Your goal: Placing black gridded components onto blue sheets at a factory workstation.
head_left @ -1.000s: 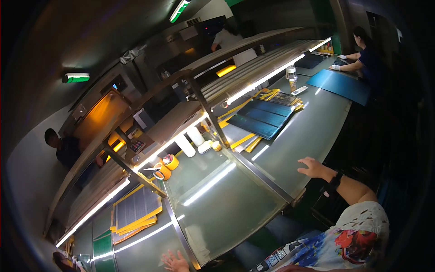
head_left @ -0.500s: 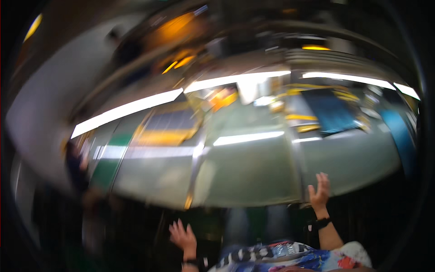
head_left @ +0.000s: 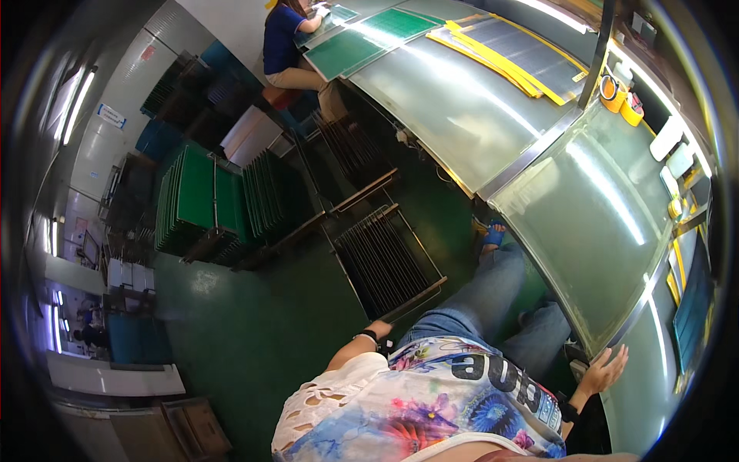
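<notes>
My right hand (head_left: 603, 373) is open, its fingers stretched out beside the near edge of the glass-topped worktable (head_left: 573, 223). Nothing shows in it. On its wrist is a dark band. My left hand (head_left: 379, 329) is low at my side, close to the near end of a slotted rack (head_left: 385, 266) on the floor. Its fingers are hidden or too small to make out. The rack has many dark parallel slots, and no panels can be told in it.
Racks of green panels (head_left: 204, 196) stand on the green floor to the left. At the table's far end a person (head_left: 286, 38) sits by green sheets (head_left: 412, 23). Yellow-edged screens (head_left: 523, 50), orange tape rolls (head_left: 631, 109) and white bottles (head_left: 666, 138) lie along the table. A metal post (head_left: 599, 54) rises there.
My view has swung left, bringing the floor and racks into sight. My left hand, open before, has dropped to my side by the rack. The right hand stays open by the table.
</notes>
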The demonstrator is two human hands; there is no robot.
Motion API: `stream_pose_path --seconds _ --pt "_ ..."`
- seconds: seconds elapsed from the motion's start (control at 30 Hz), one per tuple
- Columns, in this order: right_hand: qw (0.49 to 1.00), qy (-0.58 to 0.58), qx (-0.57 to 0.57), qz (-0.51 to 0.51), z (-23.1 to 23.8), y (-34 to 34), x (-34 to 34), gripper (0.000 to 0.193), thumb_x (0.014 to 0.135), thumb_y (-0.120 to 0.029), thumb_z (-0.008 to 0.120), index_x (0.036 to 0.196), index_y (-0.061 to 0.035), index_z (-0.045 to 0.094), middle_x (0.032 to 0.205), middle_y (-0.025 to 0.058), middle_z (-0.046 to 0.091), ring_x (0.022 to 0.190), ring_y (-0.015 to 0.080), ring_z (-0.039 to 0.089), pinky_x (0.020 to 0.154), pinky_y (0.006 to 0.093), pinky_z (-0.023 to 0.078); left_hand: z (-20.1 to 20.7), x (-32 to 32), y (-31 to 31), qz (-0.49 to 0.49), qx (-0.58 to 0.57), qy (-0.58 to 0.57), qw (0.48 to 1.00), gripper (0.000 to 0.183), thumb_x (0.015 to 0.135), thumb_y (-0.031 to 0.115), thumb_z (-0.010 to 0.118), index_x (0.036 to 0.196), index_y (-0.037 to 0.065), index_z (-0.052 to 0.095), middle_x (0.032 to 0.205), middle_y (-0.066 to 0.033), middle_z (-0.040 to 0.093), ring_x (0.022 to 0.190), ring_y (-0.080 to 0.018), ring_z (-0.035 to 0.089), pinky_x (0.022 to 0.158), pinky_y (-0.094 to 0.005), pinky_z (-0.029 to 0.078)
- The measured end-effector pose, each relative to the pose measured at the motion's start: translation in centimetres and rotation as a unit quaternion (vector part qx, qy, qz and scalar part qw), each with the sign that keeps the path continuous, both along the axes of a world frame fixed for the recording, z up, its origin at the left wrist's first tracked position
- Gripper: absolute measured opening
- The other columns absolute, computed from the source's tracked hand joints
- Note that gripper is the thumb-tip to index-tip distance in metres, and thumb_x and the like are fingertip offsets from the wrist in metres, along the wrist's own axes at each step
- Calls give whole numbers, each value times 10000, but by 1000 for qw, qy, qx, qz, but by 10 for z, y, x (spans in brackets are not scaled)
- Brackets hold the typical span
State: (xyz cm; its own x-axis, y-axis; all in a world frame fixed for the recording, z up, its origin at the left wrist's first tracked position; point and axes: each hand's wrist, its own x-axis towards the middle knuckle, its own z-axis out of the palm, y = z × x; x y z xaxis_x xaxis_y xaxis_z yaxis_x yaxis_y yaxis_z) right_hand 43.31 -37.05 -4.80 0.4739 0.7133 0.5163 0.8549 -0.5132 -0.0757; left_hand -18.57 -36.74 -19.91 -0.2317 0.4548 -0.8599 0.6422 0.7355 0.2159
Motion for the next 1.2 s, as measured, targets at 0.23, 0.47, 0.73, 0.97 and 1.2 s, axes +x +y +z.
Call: stream_pose_path --seconds 0.23,0.47,0.73,0.97,1.2 --pt "1000 14 7 -4 7 1 0 421 960 -299 467 1320 -81 482 1379 119 477 1277 312 430 1060 415 317 -2 15 109 -27 179 -20 983 458 904 393 509 1156 29 628 1174 -222 606 1126 -366 558 954 -409 431" --pt "1000 20 9 10 4 15 7 411 962 -301 469 1302 -72 498 1364 129 489 1278 318 427 1061 408 323 -60 -8 151 147 151 -47 976 465 908 398 508 1096 -2 652 1142 -232 619 1108 -364 568 944 -408 435" --pt "997 44 65 -22 28 0 -17 371 858 -143 572 1218 -53 564 1303 148 534 1242 320 455 1057 423 331 -80 60 135 -389 243 -39 887 323 873 247 492 1131 75 581 1039 -230 624 1005 -404 579 824 -488 470" --pt "973 193 125 23 33 -1 -15 411 804 -150 607 1194 -44 533 1234 163 536 1179 350 475 1023 451 364 -100 15 180 -557 51 4 829 441 858 441 533 1104 82 605 979 -204 660 957 -383 631 801 -450 505" --pt "928 218 188 -236 23 -152 -55 339 795 -95 620 1126 -46 572 1068 155 591 1017 336 567 887 402 466 -51 116 317 -682 134 -110 710 576 830 441 600 1236 48 489 1171 -206 544 1119 -377 506 933 -427 403"
